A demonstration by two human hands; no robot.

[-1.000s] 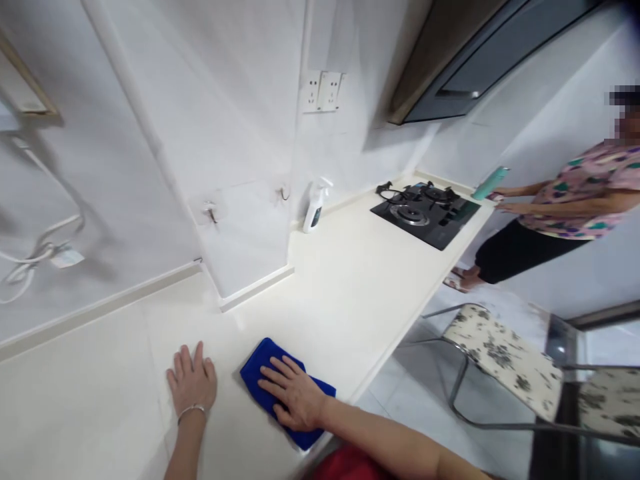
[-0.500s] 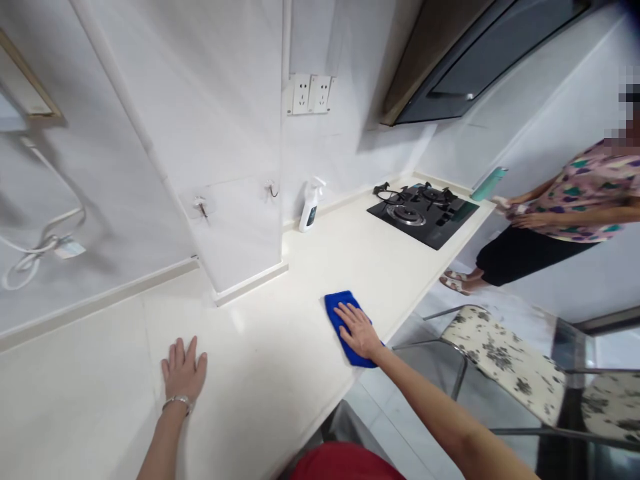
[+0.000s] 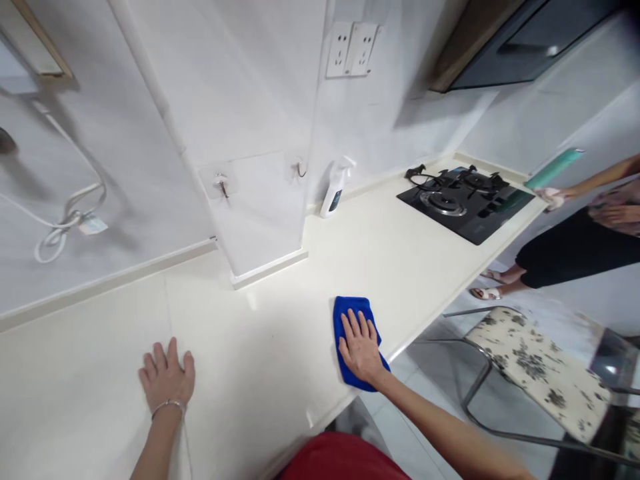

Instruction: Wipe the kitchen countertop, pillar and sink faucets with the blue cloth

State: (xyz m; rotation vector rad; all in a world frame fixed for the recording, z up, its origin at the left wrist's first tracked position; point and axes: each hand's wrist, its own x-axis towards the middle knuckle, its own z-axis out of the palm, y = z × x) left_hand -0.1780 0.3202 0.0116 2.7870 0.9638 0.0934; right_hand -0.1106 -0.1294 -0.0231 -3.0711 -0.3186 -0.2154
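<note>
My right hand lies flat on a folded blue cloth, its fingers stretched out and slightly spread. The cloth rests on the white countertop, close to the front edge. Palm down on the same counter, to the left, is my left hand, fingers spread and holding nothing. A bracelet circles that wrist. Beyond the cloth, against the wall, stands a white spray bottle.
A black gas hob is set in the counter's far end, under a range hood. A green cylindrical object stands past it, with a co-worker's hand beside it. A patterned chair is at the right. A wall pillar juts out.
My right hand and the cloth have slid nearer to me, toward the front edge. My left hand has shifted a little left. The co-worker's hand has reached toward the counter's far end.
</note>
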